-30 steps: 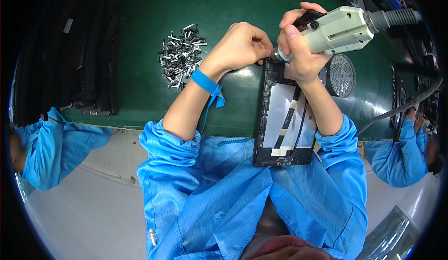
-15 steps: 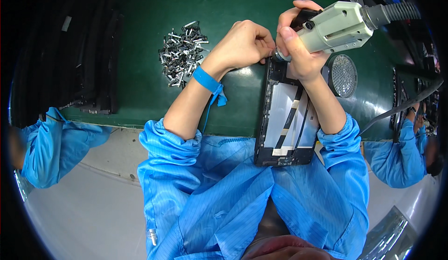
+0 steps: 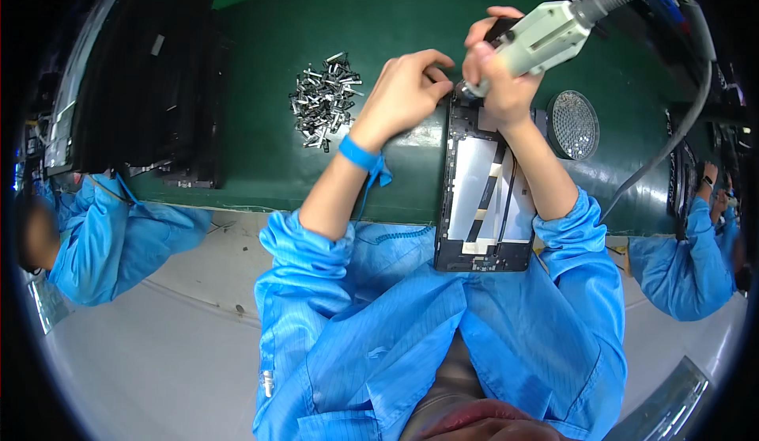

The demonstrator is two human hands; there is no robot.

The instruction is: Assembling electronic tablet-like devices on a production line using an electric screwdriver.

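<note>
My right hand is wrapped round a pale green electric screwdriver, with its fingers high on the body. The tool's tip end points down at the far left corner of an opened tablet. The tablet lies with its insides up, its near end over the table edge, showing a silvery plate, dark strips and a black frame. At that same corner is my left hand, bent at the fingers, with thumb and forefinger apart. A blue wrist strap circles my left wrist. The screwdriver's tip is partly hidden.
A heap of small black and silver parts lies left of my left hand on the green table. Right of the tablet sits a round dimpled dish. The screwdriver's grey cable arches down rightward. Dark panels stand at left; people sit both sides.
My left thumb and forefinger have parted from a pinch at the tablet's corner. The screwdriver has shifted slightly left in the view and its cable now shows more. The whole view has shifted a little.
</note>
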